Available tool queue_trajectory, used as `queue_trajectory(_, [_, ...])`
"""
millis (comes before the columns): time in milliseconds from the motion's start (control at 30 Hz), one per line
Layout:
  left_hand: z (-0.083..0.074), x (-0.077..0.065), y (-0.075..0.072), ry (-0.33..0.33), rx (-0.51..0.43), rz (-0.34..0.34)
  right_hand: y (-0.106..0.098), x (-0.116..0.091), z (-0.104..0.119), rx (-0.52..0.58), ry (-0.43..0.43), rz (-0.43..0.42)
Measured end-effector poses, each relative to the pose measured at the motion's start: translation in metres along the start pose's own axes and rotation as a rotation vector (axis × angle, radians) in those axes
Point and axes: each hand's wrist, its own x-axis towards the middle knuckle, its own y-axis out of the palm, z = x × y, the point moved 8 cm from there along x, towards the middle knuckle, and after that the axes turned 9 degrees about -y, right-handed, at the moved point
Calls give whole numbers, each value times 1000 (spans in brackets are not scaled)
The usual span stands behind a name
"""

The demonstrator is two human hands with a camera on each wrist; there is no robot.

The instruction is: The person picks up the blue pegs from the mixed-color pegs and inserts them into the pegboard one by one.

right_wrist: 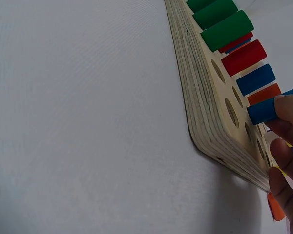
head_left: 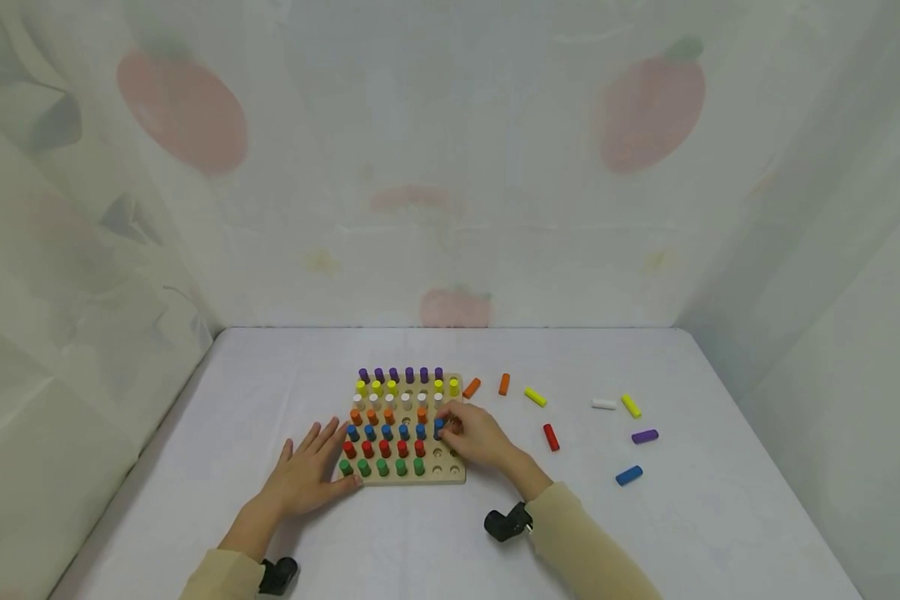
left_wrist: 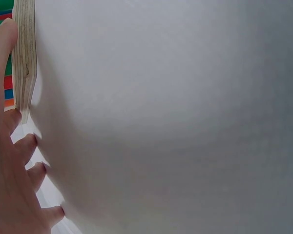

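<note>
A wooden peg board (head_left: 448, 478) lies on the table, with rows of purple, yellow, white, orange, blue, red and green pegs from back to front. My right hand (head_left: 480, 436) pinches a blue peg (right_wrist: 261, 112) between thumb and fingertip, at the right end of the blue row. In the right wrist view that peg stands at the board's face, near several bare holes. At the board's left side, my left hand (head_left: 303, 477) rests with spread fingers. Its thumb (left_wrist: 7, 36) touches the front edge near the green pegs (head_left: 363, 467).
Loose pegs lie to the right of the board: two orange ones (head_left: 504, 384), two yellow ones (head_left: 536, 397), a red one (head_left: 551, 437), a white one (head_left: 603, 404), a purple one (head_left: 645, 436) and a blue one (head_left: 629, 476). A printed curtain (head_left: 450, 250) hangs behind the table.
</note>
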Motion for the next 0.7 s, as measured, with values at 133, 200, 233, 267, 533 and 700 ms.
queue_trajectory(133, [0,0,0,-1,1,1,1,-1,0,-14,3,12])
queue_trajectory(200, [0,0,1,-5,2,5,1,-1,1,-25,1,18])
queue_trajectory(233, [0,0,1,-5,2,5,1,-1,1,-31,-1,19])
queue_trajectory(267, [1,0,1,-3,3,4,1,-1,1,-35,-5,19])
queue_trajectory(533, [1,1,2,4,6,-5,1,0,3,-48,-30,23])
queue_trajectory(700, [1,1,2,5,7,-7,2,0,3,-64,-40,28])
